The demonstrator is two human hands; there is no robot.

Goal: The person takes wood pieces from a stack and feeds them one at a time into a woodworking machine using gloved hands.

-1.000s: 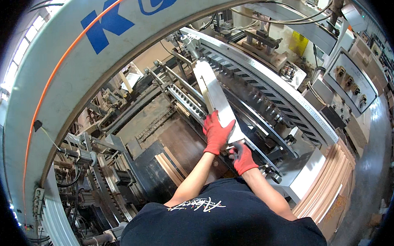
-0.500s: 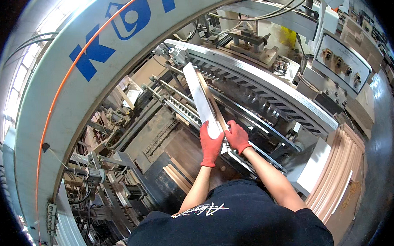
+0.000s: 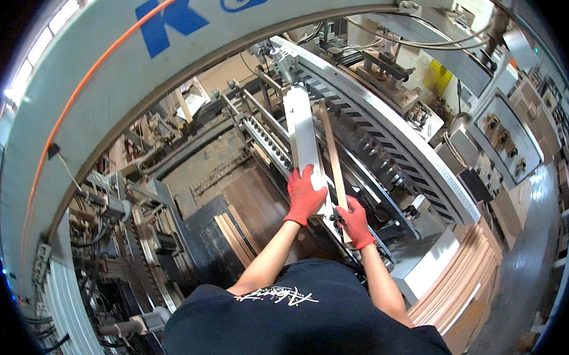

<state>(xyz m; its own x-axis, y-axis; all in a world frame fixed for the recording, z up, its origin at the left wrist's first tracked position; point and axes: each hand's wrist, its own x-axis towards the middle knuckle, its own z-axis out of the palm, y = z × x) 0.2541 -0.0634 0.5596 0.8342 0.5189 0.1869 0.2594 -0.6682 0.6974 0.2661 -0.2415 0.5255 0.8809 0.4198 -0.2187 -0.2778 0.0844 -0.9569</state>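
Both my hands wear red gloves. My left hand [image 3: 307,196] is closed on the near end of a long white board [image 3: 305,137], which points away from me over the machine rails. My right hand [image 3: 355,223], lower and farther right, grips a narrow wooden strip [image 3: 332,155] near its close end. A gap separates strip and board at their far ends. The gloves hide part of both pieces.
Metal rails [image 3: 385,196] and a long beam with striped marking [image 3: 383,119] run along the right. A pale machine arch [image 3: 96,90] curves over the left. Wooden strips lie on the dark bed [image 3: 201,235]; more are stacked [image 3: 457,281] at lower right, beside a metal box [image 3: 425,263].
The wooden strip has come apart from the white board. My right hand has drawn lower, toward me, with the strip. The whole view has turned and shifted.
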